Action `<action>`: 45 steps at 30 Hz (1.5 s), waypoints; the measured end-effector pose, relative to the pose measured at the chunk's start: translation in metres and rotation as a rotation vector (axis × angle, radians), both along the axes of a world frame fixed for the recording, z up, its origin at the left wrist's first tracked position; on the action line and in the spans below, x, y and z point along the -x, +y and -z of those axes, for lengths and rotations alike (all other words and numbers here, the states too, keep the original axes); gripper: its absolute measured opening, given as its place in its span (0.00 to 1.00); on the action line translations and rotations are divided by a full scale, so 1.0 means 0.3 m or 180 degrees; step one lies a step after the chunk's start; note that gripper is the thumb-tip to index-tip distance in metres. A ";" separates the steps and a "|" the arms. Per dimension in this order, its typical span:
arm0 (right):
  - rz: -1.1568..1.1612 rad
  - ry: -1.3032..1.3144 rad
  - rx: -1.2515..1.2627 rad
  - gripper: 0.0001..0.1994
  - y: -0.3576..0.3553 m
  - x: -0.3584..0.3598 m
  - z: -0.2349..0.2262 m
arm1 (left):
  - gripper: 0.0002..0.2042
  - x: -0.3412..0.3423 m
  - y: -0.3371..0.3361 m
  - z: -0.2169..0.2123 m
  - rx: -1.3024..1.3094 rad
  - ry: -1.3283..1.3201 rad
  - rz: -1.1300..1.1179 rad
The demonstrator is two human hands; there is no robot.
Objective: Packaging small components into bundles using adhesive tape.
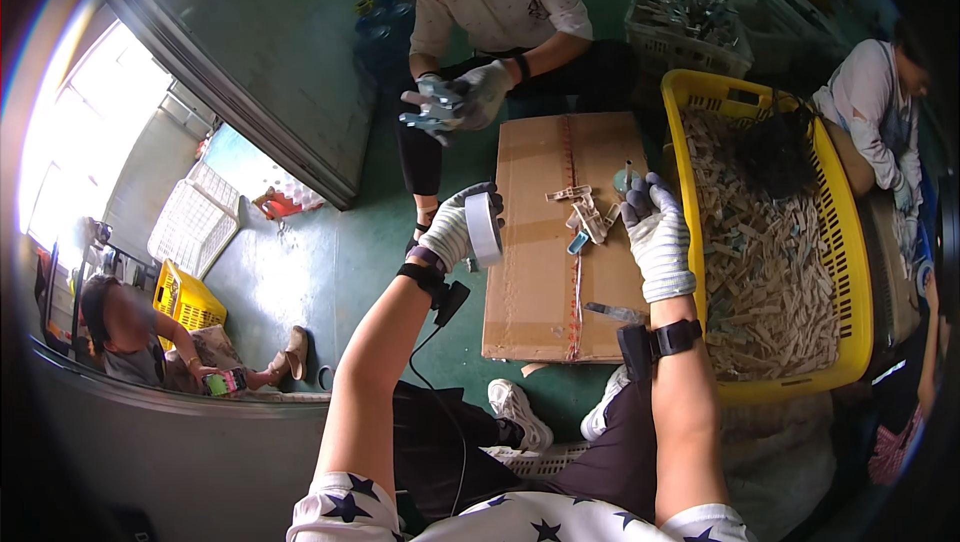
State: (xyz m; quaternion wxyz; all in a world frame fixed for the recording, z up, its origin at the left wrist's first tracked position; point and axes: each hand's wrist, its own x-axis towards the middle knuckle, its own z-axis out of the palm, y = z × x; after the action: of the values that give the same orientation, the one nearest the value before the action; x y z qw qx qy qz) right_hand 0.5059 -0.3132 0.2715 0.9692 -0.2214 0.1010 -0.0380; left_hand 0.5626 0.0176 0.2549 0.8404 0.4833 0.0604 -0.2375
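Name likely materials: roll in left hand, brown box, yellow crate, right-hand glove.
Roll: probably plastic tape, smooth pale grey face.
Brown box: apparently cardboard, matte, with a centre seam.
Yellow crate: likely moulded plastic, satin; uniform colour, slotted walls.
Right-hand glove: seemingly knit fabric, matte, striped; darker fingers suggest a coating, type unclear.

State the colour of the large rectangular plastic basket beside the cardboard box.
The basket is yellow, showing best in the head view.

Co-worker (pixel 505 12), top ctr, head cropped at edge; L hand (pixel 453 229) partly hidden behind grey-white roll (pixel 485 228); seated person (pixel 150 352), far L, head blurred; pcs (pixel 765 262) in yellow basket (pixel 790 388) too small to ID.
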 end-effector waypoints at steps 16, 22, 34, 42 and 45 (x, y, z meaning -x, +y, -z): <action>-0.0177 -0.0041 0.0354 0.09 0.028 0.012 -0.013 | 0.15 -0.121 0.111 0.149 0.0393 0.0198 0.0211; -0.0397 0.0031 0.0649 0.08 0.053 0.034 -0.033 | 0.18 -0.034 -0.020 -0.001 -0.0400 -0.0293 -0.0304; -0.0503 -0.0001 0.0616 0.10 0.077 0.026 -0.013 | 0.14 -0.127 -0.061 0.041 -0.0247 -0.0317 -0.0368; -0.0622 -0.0005 0.0612 0.11 0.090 0.030 -0.012 | 0.14 -0.176 -0.075 0.042 -0.0161 -0.0233 -0.0348; -0.0636 -0.0039 0.0676 0.10 0.098 0.028 -0.024 | 0.15 -0.193 -0.062 0.041 -0.0135 -0.0190 -0.0412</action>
State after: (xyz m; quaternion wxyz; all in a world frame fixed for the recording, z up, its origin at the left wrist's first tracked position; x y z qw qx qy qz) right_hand 0.4974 -0.2839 0.2786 0.9399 -0.3314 0.0679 0.0469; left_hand 0.6205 -0.0010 0.2427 0.8450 0.5030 0.0715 -0.1668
